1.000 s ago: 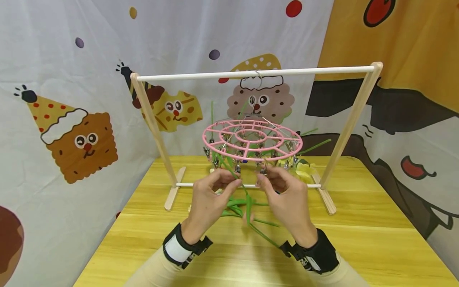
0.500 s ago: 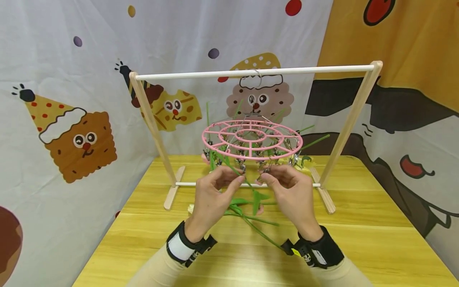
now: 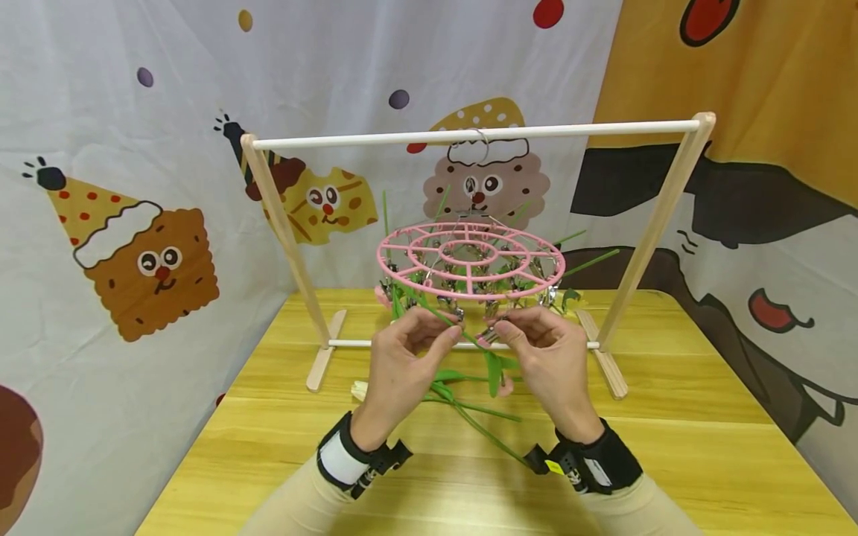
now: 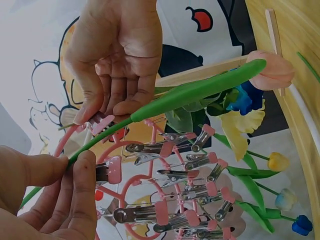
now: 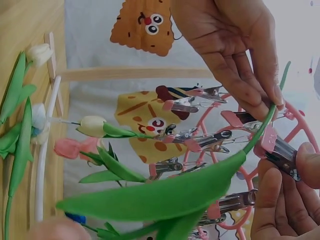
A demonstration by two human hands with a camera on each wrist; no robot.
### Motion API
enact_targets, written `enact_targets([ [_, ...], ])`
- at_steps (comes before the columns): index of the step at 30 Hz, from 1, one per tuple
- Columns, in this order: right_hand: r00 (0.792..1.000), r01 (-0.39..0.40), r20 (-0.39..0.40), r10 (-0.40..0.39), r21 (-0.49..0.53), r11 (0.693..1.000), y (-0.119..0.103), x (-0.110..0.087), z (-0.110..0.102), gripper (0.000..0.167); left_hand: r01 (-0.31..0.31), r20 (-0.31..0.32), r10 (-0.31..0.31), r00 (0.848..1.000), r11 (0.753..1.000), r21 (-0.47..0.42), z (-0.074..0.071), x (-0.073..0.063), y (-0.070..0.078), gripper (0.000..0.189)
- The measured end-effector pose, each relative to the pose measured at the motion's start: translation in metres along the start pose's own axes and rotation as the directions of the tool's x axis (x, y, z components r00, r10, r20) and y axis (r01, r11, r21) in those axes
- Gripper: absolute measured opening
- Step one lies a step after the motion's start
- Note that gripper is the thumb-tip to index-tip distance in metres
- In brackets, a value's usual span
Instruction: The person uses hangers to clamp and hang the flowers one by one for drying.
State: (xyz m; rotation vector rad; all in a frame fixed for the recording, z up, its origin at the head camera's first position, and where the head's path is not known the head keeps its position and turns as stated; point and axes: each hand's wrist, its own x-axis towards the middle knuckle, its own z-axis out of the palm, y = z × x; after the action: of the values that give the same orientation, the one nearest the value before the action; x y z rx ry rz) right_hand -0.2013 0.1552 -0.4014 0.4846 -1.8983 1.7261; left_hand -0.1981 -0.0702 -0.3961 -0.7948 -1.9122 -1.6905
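My left hand pinches the green stem of an artificial tulip between thumb and fingers. The tulip's pink bloom and long green leaf slant down toward the right. My right hand grips a metal clip with pink tips, thumb on one side and fingers on the other. The stem passes right at the clip's tips in the right wrist view. Above both hands hangs a round pink clip hanger, with several metal clips holding artificial flowers upside down, among them a yellow bloom.
A wooden stand with a white top rod carries the hanger by its hook. On the wooden table below lie more artificial tulips, including a white one. A patterned cloth hangs behind.
The pink tulip's bloom and leaf have swung to the right and slightly up. Both hands have shifted a little right, and the clip in my right hand has tilted.
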Motion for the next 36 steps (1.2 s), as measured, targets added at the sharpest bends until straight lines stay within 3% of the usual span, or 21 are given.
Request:
enact_targets([
  [15,0.998,-0.067,-0.007,0.067,0.000,0.998,0.000,-0.001,0.003,0.009,0.028,0.017,-0.028,0.999,1.000,-0.014,0.004,0.001,0.001,0.010],
  [25,0.983,-0.152,0.100,0.154,-0.030,0.988,0.001,-0.004,-0.005,0.026,0.052,0.030,-0.051,0.998,0.998,-0.026,0.003,-0.002,-0.003,0.012],
  [31,0.984,-0.148,0.099,0.150,-0.024,0.989,0.002,-0.007,-0.009,0.029,0.063,0.056,-0.063,0.996,0.998,-0.008,0.003,-0.005,-0.004,0.023],
  [36,0.984,-0.152,0.094,0.152,-0.009,0.988,0.003,-0.006,-0.012,0.036,0.055,0.069,-0.056,0.996,0.998,0.010,0.002,-0.008,-0.006,0.021],
])
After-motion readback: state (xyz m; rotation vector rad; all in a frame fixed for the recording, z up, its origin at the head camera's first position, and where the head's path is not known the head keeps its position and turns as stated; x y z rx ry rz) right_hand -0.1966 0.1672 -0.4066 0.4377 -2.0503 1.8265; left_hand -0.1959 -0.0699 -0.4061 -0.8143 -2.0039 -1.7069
